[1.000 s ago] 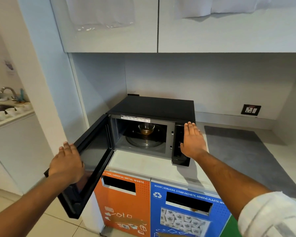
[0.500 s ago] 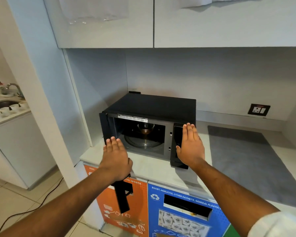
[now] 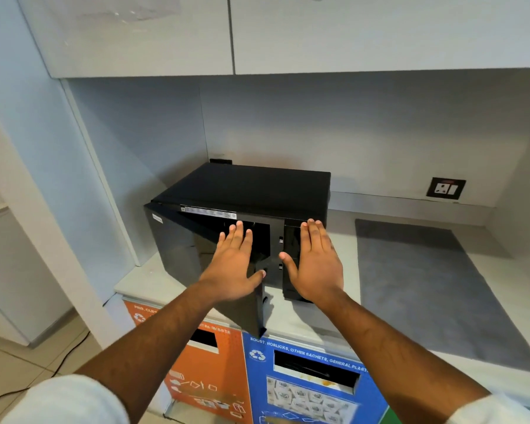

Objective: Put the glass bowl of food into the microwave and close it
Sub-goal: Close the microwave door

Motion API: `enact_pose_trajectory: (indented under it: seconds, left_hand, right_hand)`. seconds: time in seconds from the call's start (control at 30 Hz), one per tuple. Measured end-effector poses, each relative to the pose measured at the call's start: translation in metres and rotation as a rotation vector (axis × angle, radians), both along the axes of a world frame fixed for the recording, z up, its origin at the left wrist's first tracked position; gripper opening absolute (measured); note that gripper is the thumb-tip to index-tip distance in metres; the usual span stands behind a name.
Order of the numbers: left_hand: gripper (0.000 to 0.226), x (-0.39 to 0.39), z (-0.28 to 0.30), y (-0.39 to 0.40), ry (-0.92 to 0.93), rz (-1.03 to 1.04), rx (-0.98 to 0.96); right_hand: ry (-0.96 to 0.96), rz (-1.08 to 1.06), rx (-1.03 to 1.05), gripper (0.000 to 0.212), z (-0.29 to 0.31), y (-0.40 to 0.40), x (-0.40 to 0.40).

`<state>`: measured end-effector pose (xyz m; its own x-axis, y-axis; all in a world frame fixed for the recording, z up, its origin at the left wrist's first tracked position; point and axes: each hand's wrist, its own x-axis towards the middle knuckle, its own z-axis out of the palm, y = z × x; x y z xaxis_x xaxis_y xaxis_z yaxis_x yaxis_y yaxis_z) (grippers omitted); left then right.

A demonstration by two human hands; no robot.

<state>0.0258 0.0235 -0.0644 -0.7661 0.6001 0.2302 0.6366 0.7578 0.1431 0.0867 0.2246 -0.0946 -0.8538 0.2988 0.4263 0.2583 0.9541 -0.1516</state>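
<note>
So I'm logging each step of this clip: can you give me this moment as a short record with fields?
microwave: black, on the white counter, in the corner
microwave door: partly open, hinged on the left, free edge not yet at the frame
left hand: flat, fingers spread, palm against the door's outer face
right hand: flat and open against the control panel side
glass bowl: hidden behind door and hands
counter, right: grey mat
wall: socket
below the counter: orange bin, blue bin
</note>
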Motion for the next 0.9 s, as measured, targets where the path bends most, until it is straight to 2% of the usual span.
enact_pose_trajectory:
  seconds: [0.13, 0.27, 0.43, 0.83, 0.9]
  left_hand:
    - [0.104, -0.018, 0.000, 0.011, 0.014, -0.102, -0.040]
    - [0.092, -0.032, -0.004, 0.018, 0.047, -0.164, -0.058]
    - [0.076, -0.052, -0.003, 0.033, 0.115, -0.178, -0.054]
    - [0.070, -0.080, -0.014, 0.059, 0.205, -0.135, -0.007]
    - [0.070, -0.084, -0.017, 0.063, 0.225, -0.140, 0.009]
  right_hand:
    - [0.026, 0.017, -0.002, 0.103, 0.001, 0.002, -0.001]
    - [0.024, -0.007, -0.043, 0.105, 0.001, -0.004, -0.002]
    - [0.003, -0.057, -0.095, 0.094, 0.011, -0.009, -0.012]
    - [0.089, -0.227, -0.190, 0.076, 0.020, -0.022, -0.039]
    - [0.100, -0.243, -0.154, 0.073, 0.019, -0.023, -0.040]
